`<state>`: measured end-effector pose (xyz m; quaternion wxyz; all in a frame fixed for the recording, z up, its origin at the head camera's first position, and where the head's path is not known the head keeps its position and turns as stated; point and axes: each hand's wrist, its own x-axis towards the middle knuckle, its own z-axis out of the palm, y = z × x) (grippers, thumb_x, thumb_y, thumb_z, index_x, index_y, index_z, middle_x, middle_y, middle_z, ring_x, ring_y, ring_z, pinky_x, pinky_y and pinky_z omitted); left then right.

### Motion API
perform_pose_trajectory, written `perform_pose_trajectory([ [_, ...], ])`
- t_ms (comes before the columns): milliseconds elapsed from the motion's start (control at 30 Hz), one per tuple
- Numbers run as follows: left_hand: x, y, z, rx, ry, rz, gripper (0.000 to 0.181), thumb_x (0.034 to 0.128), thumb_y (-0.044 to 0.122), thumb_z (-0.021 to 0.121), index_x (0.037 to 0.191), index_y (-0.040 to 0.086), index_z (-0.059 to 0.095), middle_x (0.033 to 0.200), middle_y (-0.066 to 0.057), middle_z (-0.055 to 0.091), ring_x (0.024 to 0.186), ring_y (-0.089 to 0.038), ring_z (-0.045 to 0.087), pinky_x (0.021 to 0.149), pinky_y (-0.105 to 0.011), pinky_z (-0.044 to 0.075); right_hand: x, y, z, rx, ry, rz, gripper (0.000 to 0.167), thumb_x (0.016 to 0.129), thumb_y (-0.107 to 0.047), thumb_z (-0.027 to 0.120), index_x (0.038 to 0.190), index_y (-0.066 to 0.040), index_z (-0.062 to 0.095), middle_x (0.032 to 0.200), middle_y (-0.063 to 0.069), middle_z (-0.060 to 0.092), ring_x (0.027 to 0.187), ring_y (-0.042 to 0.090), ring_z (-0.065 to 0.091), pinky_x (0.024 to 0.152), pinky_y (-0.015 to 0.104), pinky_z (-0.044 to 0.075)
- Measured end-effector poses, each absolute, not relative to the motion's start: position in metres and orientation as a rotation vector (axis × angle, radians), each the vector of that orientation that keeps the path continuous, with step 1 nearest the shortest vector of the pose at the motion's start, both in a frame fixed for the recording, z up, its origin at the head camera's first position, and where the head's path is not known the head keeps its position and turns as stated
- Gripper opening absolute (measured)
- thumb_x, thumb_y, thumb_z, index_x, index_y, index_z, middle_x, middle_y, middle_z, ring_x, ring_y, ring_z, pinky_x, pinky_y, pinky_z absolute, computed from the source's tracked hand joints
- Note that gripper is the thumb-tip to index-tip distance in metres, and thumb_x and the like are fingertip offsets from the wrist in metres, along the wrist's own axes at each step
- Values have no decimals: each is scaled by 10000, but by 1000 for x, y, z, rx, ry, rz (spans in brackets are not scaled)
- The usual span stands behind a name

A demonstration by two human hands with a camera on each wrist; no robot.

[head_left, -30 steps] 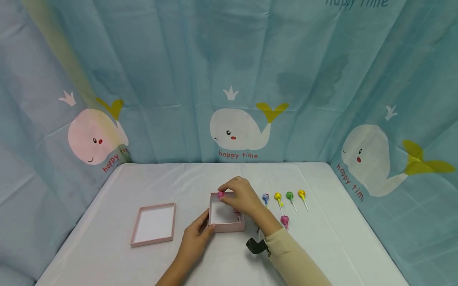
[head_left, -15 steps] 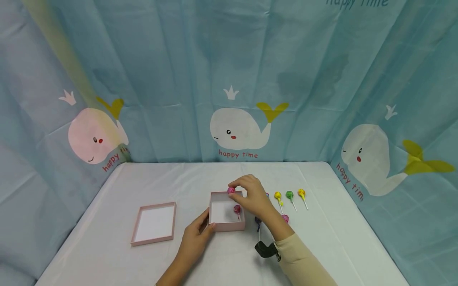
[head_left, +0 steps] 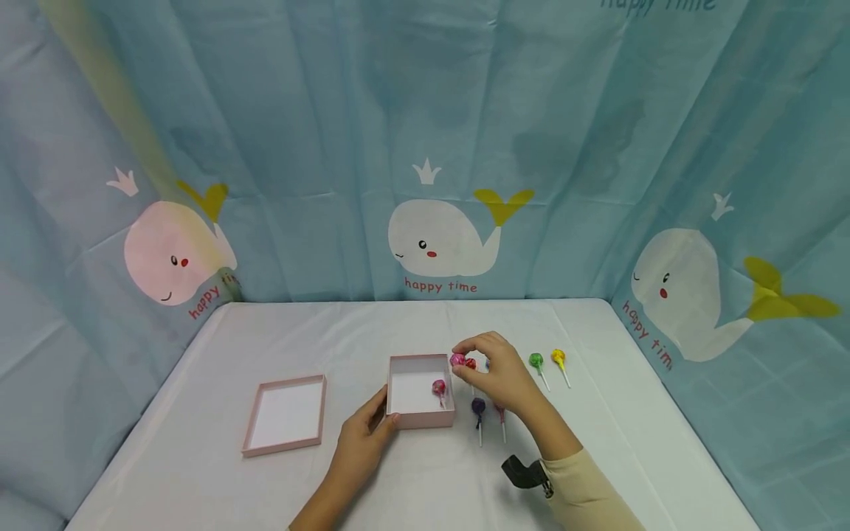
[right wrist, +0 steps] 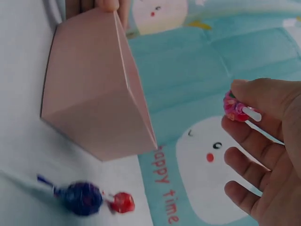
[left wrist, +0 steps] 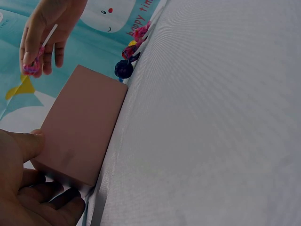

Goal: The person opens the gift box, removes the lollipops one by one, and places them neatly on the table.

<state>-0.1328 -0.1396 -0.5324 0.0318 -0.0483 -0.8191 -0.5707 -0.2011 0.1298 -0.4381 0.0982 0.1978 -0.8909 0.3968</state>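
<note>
My right hand (head_left: 501, 375) pinches a pink-wrapped lollipop (head_left: 457, 360) by its candy head, just right of the box's far right corner. In the right wrist view that lollipop (right wrist: 235, 107) sits between thumb and forefinger, its white stick free. My left hand (head_left: 361, 440) holds the lidless pink box (head_left: 425, 420) at its near left corner, thumb at the front. Inside the box, on the right, lies another pink lollipop (head_left: 439, 387). Beside the box are a dark purple lollipop (head_left: 479, 406) and a red one (head_left: 471, 363), partly behind my right fingers.
The shallow pink lid (head_left: 284, 415) lies left of the box on the white-covered table (head_left: 265, 490). A green lollipop (head_left: 536, 361) and a yellow one (head_left: 558, 357) lie to the right. My right hand partly hides others. A whale-printed curtain (head_left: 312, 243) hangs behind.
My right hand has moved rightward from above the box's far left corner to beyond its right side, carrying the pinched lollipop. My left hand and the box stay put.
</note>
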Motion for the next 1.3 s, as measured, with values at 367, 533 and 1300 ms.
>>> perform_pose_trajectory([
  [367,-133,-139,-533,-139,-2528,-1737,723,964,386,710,1552,73,430,1582,-81,443,1449,-269,441,1145,-349,423,-186,168,-447,474,-2586,1161,260,872,-284,847,1106,-213,759,1103,-131,707,1159,141,579,997,499,559],
  [533,-133,-139,-534,-145,-2522,-1730,713,969,371,710,1554,75,429,1580,-81,448,1447,-270,444,1143,-352,425,-179,185,-453,406,-2555,1128,257,861,-272,858,1093,-219,761,1097,-129,718,1149,135,576,989,524,564],
  [1300,-133,-139,-533,-129,-2532,-1749,712,972,376,704,1555,80,426,1588,-70,436,1458,-264,429,1153,-344,412,-173,242,-484,190,-2534,1137,241,858,-226,860,1074,-203,757,1080,-35,669,1065,96,516,913,500,520],
])
